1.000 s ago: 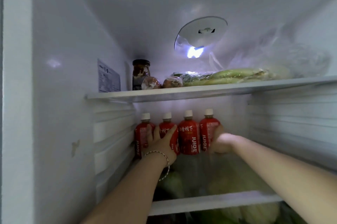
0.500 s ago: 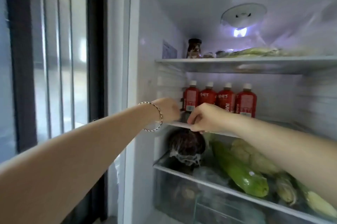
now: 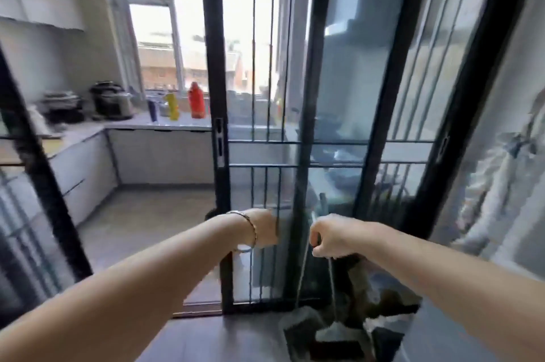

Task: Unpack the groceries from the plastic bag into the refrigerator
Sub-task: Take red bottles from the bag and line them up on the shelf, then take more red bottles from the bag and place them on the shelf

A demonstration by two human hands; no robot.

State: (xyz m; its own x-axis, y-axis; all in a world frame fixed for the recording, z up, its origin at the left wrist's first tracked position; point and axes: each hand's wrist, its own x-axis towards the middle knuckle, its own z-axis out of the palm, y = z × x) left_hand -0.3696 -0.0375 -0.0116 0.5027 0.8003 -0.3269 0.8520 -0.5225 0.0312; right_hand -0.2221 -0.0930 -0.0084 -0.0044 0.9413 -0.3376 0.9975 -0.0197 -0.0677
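Observation:
The view faces a black-framed sliding glass door (image 3: 303,125), and the refrigerator's shelves are out of sight. Both my arms reach forward in front of this door. My left hand (image 3: 264,227), with a thin bracelet on the wrist, is bent away so its fingers are hidden. My right hand (image 3: 333,236) is curled into a fist, and nothing clear shows inside it. Two thin grey lines run down from beside the fist. Crumpled pale plastic (image 3: 501,199), perhaps the bag, shows blurred at the right edge.
Beyond the door is a kitchen counter (image 3: 165,122) with a red bottle (image 3: 197,103), a yellow bottle (image 3: 172,106) and a dark cooker (image 3: 112,100). Grey and dark objects (image 3: 330,335) sit on the floor below my right hand.
The view has swung left, from the open refrigerator to the glass door. Both hands have come off the shelf edge near the red juice bottles and now hang in mid-air.

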